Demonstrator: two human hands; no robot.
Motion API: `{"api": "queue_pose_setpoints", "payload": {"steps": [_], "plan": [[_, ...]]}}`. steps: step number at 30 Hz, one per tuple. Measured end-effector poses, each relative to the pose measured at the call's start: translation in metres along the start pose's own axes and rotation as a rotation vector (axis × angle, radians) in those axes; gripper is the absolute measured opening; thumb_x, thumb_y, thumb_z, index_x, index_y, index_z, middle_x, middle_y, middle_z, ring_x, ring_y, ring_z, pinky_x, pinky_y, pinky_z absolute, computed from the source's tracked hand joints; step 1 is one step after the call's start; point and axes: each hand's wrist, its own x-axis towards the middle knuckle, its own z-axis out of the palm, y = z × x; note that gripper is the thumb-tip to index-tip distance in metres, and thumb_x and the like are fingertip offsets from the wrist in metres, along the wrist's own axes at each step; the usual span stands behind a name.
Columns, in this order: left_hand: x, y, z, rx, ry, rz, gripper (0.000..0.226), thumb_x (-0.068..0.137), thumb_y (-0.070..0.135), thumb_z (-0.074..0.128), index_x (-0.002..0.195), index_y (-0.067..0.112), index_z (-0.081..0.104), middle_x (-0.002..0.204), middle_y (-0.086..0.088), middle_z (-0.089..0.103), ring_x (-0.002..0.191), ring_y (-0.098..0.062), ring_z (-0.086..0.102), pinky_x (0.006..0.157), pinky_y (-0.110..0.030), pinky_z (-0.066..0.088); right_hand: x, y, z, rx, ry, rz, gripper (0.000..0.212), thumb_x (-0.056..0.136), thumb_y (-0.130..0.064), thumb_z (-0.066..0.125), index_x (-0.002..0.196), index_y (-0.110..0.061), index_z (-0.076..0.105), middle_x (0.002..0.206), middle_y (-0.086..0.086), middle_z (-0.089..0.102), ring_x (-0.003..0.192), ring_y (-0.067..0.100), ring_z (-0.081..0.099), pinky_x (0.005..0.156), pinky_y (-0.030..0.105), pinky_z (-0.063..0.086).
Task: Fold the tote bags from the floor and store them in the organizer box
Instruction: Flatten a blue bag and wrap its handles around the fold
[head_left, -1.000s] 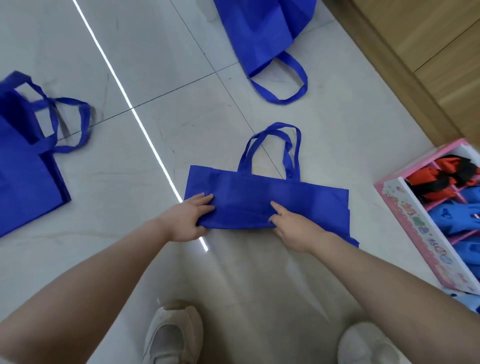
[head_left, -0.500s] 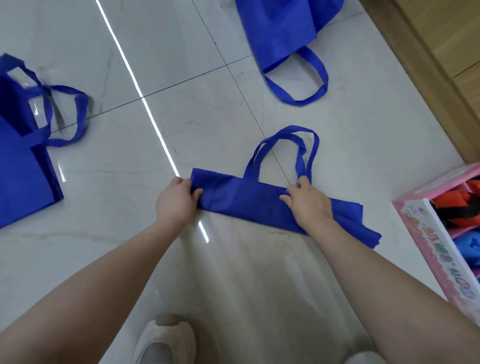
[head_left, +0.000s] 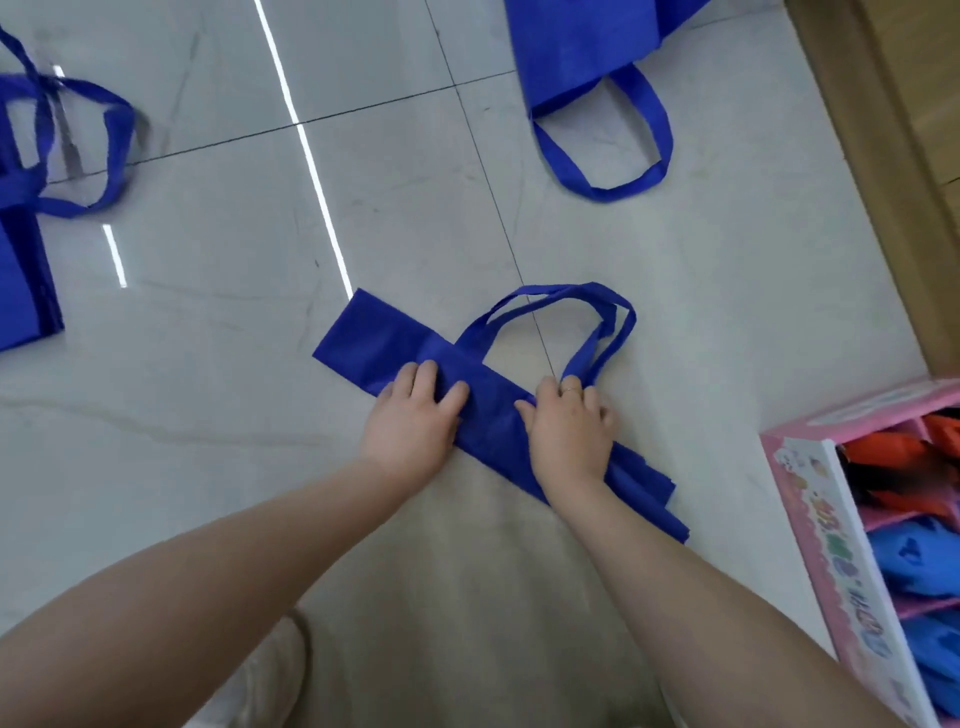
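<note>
2 hands press flat on 1 blue tote bag (head_left: 363, 343), folded into a narrow strip on the tile floor (head_left: 727, 291). Left hand (head_left: 415, 421) and right hand (head_left: 569, 428) rest mid-strip, fingers straight, close together. Advise firm creasing, handles (head_left: 571, 296) tucked inward before transfer to organizer box (head_left: 810, 525), near right.

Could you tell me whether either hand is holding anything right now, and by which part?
Both hands, left and right, press flat on the folded tote bag's middle; nothing is gripped.
</note>
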Motion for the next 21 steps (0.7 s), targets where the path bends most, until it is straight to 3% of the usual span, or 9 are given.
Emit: {"api": "queue_pose_setpoints", "payload": {"steps": [2,4,7,11,14,17,19,21], "plan": [[-0.004,0.024,0.009,-0.036,-0.067,-0.131,0.058,0.091,0.051,0.045,0.141,0.027,0.030,0.147,-0.023,0.020,0.140,-0.041,0.014,0.111,-0.049,0.020,-0.004,0.003,0.007,0.039,0.040,-0.015,0.031,0.093,-0.042,0.051,0.109,-0.015,0.053,0.111,0.006,0.055,0.100,0.024,0.051,0.080,0.039,0.043],[-0.005,0.033,0.011,0.043,-0.131,-0.158,0.068,0.089,0.064,0.036,0.145,0.032,0.014,0.151,-0.023,0.004,0.142,-0.041,-0.002,0.114,-0.050,0.010,-0.008,0.018,0.017,0.056,0.134,-0.147,0.035,0.080,-0.038,0.070,0.102,-0.013,0.059,0.100,0.007,0.060,0.087,0.025,0.057,0.070,0.039,0.047],[-0.003,0.039,0.012,0.106,-0.184,-0.195,0.080,0.084,0.070,0.036,0.147,0.032,0.007,0.152,-0.025,-0.002,0.141,-0.043,-0.005,0.113,-0.052,0.008,-0.020,0.060,0.037,0.033,0.224,-0.326,0.048,0.070,-0.034,0.077,0.107,-0.009,0.061,0.103,0.010,0.063,0.084,0.028,0.062,0.069,0.037,0.052],[0.002,0.050,0.013,0.147,-0.212,-0.271,0.084,0.083,0.068,0.044,0.147,0.030,0.005,0.151,-0.027,-0.003,0.141,-0.044,-0.005,0.114,-0.052,0.007,-0.029,0.114,0.046,0.066,0.286,-0.257,0.050,0.066,-0.033,0.082,0.104,-0.005,0.063,0.094,0.012,0.065,0.078,0.031,0.062,0.066,0.039,0.052],[0.004,0.058,0.011,0.121,-0.203,-0.330,0.086,0.083,0.063,0.050,0.148,0.028,0.006,0.150,-0.028,-0.001,0.142,-0.043,-0.003,0.115,-0.048,0.003,-0.034,0.129,0.041,0.074,0.221,-0.193,0.050,0.067,-0.036,0.082,0.101,-0.004,0.064,0.088,0.012,0.066,0.079,0.032,0.061,0.067,0.038,0.049],[-0.001,0.066,0.009,0.111,-0.126,-0.334,0.082,0.085,0.055,0.054,0.148,0.024,0.011,0.150,-0.023,0.006,0.140,-0.038,0.010,0.115,-0.042,0.009,-0.033,0.122,0.027,0.073,-0.001,-0.082,0.043,0.089,-0.046,0.057,0.110,-0.008,0.055,0.108,0.008,0.062,0.102,0.028,0.054,0.082,0.034,0.040],[-0.006,0.073,0.009,0.052,-0.076,-0.312,0.076,0.088,0.045,0.057,0.146,0.019,0.017,0.149,-0.019,0.013,0.135,-0.034,0.019,0.112,-0.038,0.019,-0.030,0.119,0.018,0.145,-0.142,0.003,0.044,0.094,-0.047,0.046,0.113,-0.007,0.051,0.114,0.008,0.057,0.104,0.027,0.055,0.076,0.032,0.038],[-0.008,0.083,0.009,-0.063,-0.085,-0.305,0.078,0.088,0.040,0.059,0.148,0.014,0.016,0.152,-0.020,0.010,0.138,-0.035,0.013,0.113,-0.036,0.018,-0.035,0.116,0.012,0.237,-0.222,0.050,0.042,0.096,-0.044,0.046,0.113,-0.006,0.050,0.116,0.009,0.052,0.098,0.027,0.056,0.068,0.030,0.036]]}}
